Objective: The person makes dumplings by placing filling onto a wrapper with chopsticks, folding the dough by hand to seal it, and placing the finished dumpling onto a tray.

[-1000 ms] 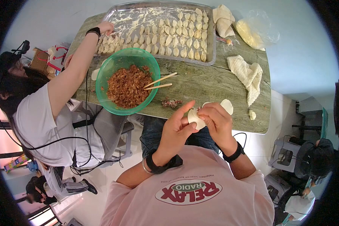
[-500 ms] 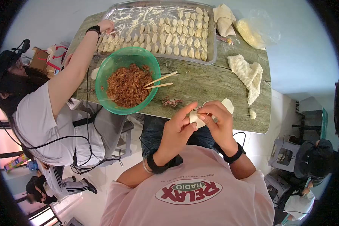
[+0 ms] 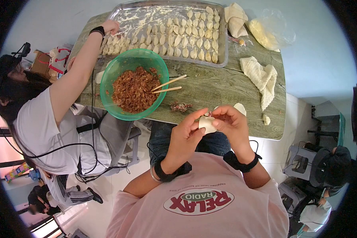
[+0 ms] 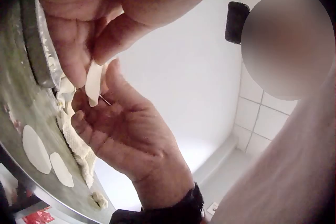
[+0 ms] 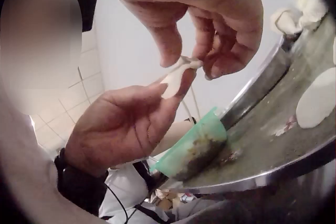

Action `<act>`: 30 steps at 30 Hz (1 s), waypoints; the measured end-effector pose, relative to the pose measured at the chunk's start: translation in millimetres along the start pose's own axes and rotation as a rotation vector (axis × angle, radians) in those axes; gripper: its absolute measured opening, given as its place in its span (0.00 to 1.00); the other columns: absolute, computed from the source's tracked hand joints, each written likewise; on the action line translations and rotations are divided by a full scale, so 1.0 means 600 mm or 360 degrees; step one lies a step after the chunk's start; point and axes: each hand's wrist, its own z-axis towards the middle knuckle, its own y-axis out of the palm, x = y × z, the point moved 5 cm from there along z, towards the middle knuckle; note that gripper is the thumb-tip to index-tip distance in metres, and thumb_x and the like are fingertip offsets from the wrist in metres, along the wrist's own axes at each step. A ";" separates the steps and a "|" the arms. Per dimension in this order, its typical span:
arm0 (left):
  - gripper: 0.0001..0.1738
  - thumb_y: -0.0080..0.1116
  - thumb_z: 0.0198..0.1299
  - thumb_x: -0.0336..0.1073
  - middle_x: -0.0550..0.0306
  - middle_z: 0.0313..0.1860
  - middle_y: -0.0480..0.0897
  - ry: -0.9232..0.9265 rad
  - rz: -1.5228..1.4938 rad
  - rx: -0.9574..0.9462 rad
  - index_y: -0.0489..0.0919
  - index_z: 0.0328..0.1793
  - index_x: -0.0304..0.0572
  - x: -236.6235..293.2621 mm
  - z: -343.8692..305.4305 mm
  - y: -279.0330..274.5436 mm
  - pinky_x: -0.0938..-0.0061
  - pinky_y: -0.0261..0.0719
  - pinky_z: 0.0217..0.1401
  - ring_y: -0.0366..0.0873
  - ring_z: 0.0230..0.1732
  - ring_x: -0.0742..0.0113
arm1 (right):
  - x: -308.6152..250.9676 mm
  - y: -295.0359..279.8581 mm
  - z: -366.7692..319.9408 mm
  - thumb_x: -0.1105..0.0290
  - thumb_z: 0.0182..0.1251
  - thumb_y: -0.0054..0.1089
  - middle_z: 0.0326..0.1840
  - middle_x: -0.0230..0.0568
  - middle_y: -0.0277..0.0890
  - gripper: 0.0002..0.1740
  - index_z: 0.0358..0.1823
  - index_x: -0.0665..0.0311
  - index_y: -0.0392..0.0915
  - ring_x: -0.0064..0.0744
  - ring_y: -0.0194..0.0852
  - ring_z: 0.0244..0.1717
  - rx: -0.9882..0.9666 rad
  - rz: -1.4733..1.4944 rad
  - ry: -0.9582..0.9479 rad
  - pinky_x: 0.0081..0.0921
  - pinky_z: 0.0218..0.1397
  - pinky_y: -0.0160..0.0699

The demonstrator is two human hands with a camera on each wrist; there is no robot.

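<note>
A pale round dumpling wrapper (image 3: pixel 207 124), bent into a curve, is held between both hands above the table's near edge. My left hand (image 3: pixel 188 137) grips it from the left, thumb on the near face. From the other side my right hand (image 3: pixel 234 125) pinches its upper edge between thumb and finger. A bit of meat filling (image 3: pixel 208 114) shows at the top of the wrapper. In the right wrist view the folded wrapper (image 5: pixel 176 79) has its rim drawn together under the right fingertips. Left of the hands stands a green bowl (image 3: pixel 162 67) of minced filling with two chopsticks (image 3: pixel 168 90).
Rows of folded dumplings fill much of a metal tray (image 3: pixel 225 47) at the back. Another person's arm (image 3: pixel 81 71) reaches to it. Flat wrappers (image 3: pixel 240 108), a dough scrap (image 3: pixel 266 119), a cream cloth (image 3: pixel 260 77) and a plastic bag (image 3: pixel 265 35) lie on the right; spilled filling (image 3: pixel 181 107) lies midway.
My right hand has shifted slightly, its fingers and thumb moving along the wrapper's edge. The wrapper has turned and bent upward more. My left hand and the other person's arm stay nearly in place.
</note>
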 end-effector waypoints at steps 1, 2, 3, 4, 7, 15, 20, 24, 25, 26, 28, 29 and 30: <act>0.27 0.49 0.59 0.22 0.53 0.46 0.81 -0.0010 0.0056 0.0005 0.63 0.67 0.37 -0.001 0.000 0.000 0.80 0.73 0.50 0.76 0.46 0.75 | 0.002 -0.001 -0.001 0.73 0.60 0.62 0.33 0.31 0.74 0.08 0.37 0.68 0.76 0.19 0.72 0.34 -0.0008 -0.0191 -0.0106 0.17 0.38 0.71; 0.27 0.49 0.59 0.22 0.53 0.46 0.81 -0.0012 0.0059 0.0001 0.63 0.67 0.37 -0.002 0.000 0.000 0.80 0.73 0.50 0.76 0.46 0.75 | 0.002 0.000 -0.001 0.73 0.59 0.63 0.33 0.32 0.74 0.08 0.37 0.69 0.75 0.19 0.72 0.35 -0.0016 -0.0382 -0.0212 0.17 0.38 0.71; 0.27 0.49 0.59 0.22 0.53 0.46 0.81 0.0004 0.0079 0.0012 0.63 0.66 0.37 -0.003 0.000 0.000 0.80 0.73 0.50 0.76 0.46 0.75 | 0.003 0.000 -0.001 0.73 0.59 0.63 0.33 0.32 0.74 0.08 0.37 0.69 0.75 0.19 0.72 0.35 -0.0013 -0.0379 -0.0212 0.17 0.38 0.71; 0.27 0.50 0.59 0.21 0.54 0.45 0.81 0.0021 0.0098 0.0025 0.63 0.66 0.38 -0.003 0.000 -0.001 0.81 0.73 0.50 0.76 0.45 0.75 | 0.005 -0.002 -0.001 0.73 0.59 0.63 0.32 0.31 0.73 0.08 0.36 0.69 0.76 0.18 0.72 0.34 0.0008 -0.0368 -0.0199 0.17 0.37 0.71; 0.27 0.50 0.59 0.21 0.53 0.45 0.81 -0.0007 0.0116 0.0008 0.64 0.66 0.38 0.003 0.000 -0.001 0.81 0.73 0.50 0.76 0.45 0.76 | 0.003 -0.002 -0.001 0.74 0.59 0.62 0.31 0.31 0.73 0.07 0.36 0.70 0.76 0.18 0.71 0.33 0.0053 -0.0350 -0.0161 0.16 0.35 0.70; 0.27 0.50 0.59 0.22 0.51 0.48 0.80 -0.0015 -0.0203 -0.0032 0.63 0.66 0.35 -0.002 0.001 -0.002 0.77 0.75 0.53 0.77 0.48 0.70 | -0.005 -0.013 0.005 0.74 0.62 0.58 0.29 0.30 0.76 0.05 0.36 0.69 0.77 0.16 0.71 0.30 0.0020 -0.0220 -0.0006 0.14 0.33 0.70; 0.28 0.51 0.58 0.21 0.49 0.53 0.78 -0.0080 -0.0392 -0.0073 0.62 0.67 0.34 -0.006 0.002 -0.003 0.73 0.76 0.55 0.77 0.52 0.66 | 0.004 -0.018 0.007 0.73 0.64 0.56 0.30 0.31 0.76 0.06 0.38 0.68 0.77 0.17 0.72 0.30 -0.0024 0.0212 0.0176 0.15 0.33 0.72; 0.27 0.53 0.60 0.28 0.52 0.53 0.77 -0.0291 -0.0703 -0.0107 0.62 0.67 0.34 -0.008 0.008 -0.001 0.76 0.73 0.55 0.76 0.53 0.69 | -0.001 -0.012 0.006 0.73 0.64 0.55 0.31 0.31 0.76 0.06 0.39 0.69 0.76 0.17 0.72 0.31 -0.0066 0.0217 0.0150 0.15 0.34 0.72; 0.28 0.54 0.61 0.32 0.53 0.52 0.77 -0.0474 -0.0881 -0.0114 0.63 0.67 0.34 -0.013 0.009 0.001 0.76 0.73 0.55 0.76 0.52 0.69 | -0.001 -0.007 0.006 0.73 0.64 0.56 0.32 0.31 0.76 0.07 0.39 0.69 0.76 0.17 0.72 0.32 -0.0153 0.0164 0.0130 0.15 0.35 0.72; 0.28 0.54 0.61 0.32 0.53 0.52 0.77 -0.0470 -0.0881 -0.0113 0.63 0.67 0.34 -0.016 0.011 -0.001 0.76 0.73 0.55 0.76 0.52 0.69 | -0.002 -0.003 0.006 0.72 0.64 0.56 0.33 0.32 0.77 0.07 0.39 0.69 0.76 0.18 0.72 0.32 -0.0239 0.0110 0.0108 0.15 0.36 0.72; 0.24 0.54 0.62 0.36 0.56 0.49 0.78 -0.0533 -0.0948 -0.0171 0.68 0.62 0.36 -0.031 0.014 -0.002 0.77 0.74 0.52 0.77 0.48 0.72 | -0.002 0.004 0.006 0.73 0.62 0.58 0.34 0.32 0.77 0.08 0.41 0.69 0.75 0.18 0.72 0.33 -0.0259 0.0109 0.0125 0.15 0.37 0.72; 0.24 0.54 0.62 0.36 0.56 0.49 0.78 -0.0532 -0.0950 -0.0172 0.68 0.62 0.36 -0.034 0.015 -0.003 0.77 0.74 0.52 0.77 0.48 0.72 | -0.001 0.008 0.006 0.74 0.61 0.60 0.35 0.32 0.77 0.09 0.42 0.69 0.75 0.18 0.73 0.34 -0.0277 0.0108 0.0145 0.15 0.39 0.72; 0.20 0.54 0.62 0.37 0.57 0.47 0.79 -0.0501 -0.0951 -0.0167 0.71 0.58 0.37 -0.036 0.016 -0.005 0.78 0.75 0.51 0.77 0.46 0.73 | 0.000 0.011 0.005 0.74 0.61 0.60 0.35 0.32 0.77 0.09 0.42 0.69 0.75 0.18 0.73 0.34 -0.0278 0.0107 0.0145 0.15 0.39 0.72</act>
